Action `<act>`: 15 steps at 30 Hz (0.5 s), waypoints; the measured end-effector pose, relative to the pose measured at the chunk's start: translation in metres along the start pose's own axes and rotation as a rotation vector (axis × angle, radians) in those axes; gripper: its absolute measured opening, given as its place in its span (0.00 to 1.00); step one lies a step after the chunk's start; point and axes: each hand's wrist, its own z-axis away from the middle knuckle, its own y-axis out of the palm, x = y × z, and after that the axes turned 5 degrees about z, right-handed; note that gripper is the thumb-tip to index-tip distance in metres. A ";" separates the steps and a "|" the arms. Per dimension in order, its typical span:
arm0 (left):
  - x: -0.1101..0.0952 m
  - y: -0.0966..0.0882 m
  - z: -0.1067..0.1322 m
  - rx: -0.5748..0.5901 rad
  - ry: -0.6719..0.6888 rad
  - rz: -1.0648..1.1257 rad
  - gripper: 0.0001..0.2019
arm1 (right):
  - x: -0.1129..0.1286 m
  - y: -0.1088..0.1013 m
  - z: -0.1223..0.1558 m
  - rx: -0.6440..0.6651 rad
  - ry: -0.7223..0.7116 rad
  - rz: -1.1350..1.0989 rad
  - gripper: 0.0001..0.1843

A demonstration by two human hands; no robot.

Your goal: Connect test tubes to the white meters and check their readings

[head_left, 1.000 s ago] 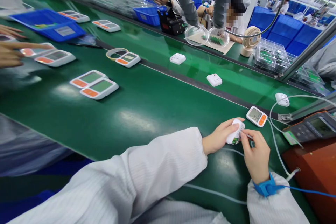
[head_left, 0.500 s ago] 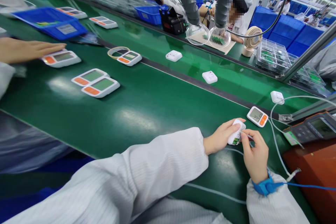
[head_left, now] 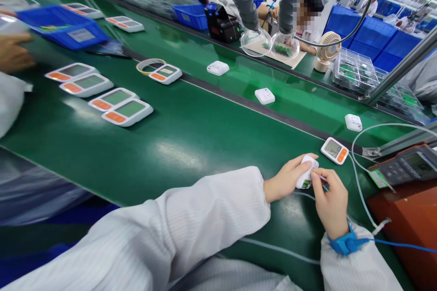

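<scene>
My left hand (head_left: pixel 287 181) is wrapped round a small white device (head_left: pixel 306 173) that stands on its edge on the green conveyor belt (head_left: pixel 191 141). My right hand (head_left: pixel 331 202) pinches a thin white probe or plug against the device's right side; a blue wrist strap (head_left: pixel 344 242) sits on that wrist. A white and orange display unit (head_left: pixel 334 150) with lit digits lies just beyond my hands.
Several white and orange units (head_left: pixel 127 112) lie on the belt at left, near another person's hand (head_left: pixel 13 52). White square modules (head_left: pixel 264 96) ride the far lane. An orange box with a meter (head_left: pixel 409 166) stands at right. Blue bins (head_left: pixel 64 27), a fan (head_left: pixel 326 52) and co-workers line the far side.
The square modules on the far lane have drifted left. The person at left has laid down another unit and drawn the hand back. My hands have stayed on the device.
</scene>
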 end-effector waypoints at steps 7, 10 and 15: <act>0.002 0.000 -0.001 -0.007 0.012 -0.082 0.29 | -0.001 0.003 0.002 -0.017 0.003 0.032 0.08; 0.001 0.000 -0.001 -0.001 -0.001 -0.060 0.29 | 0.000 0.002 0.001 -0.011 0.010 0.037 0.09; -0.002 0.000 0.000 -0.017 0.017 0.001 0.29 | 0.000 -0.001 0.000 -0.050 -0.011 0.054 0.08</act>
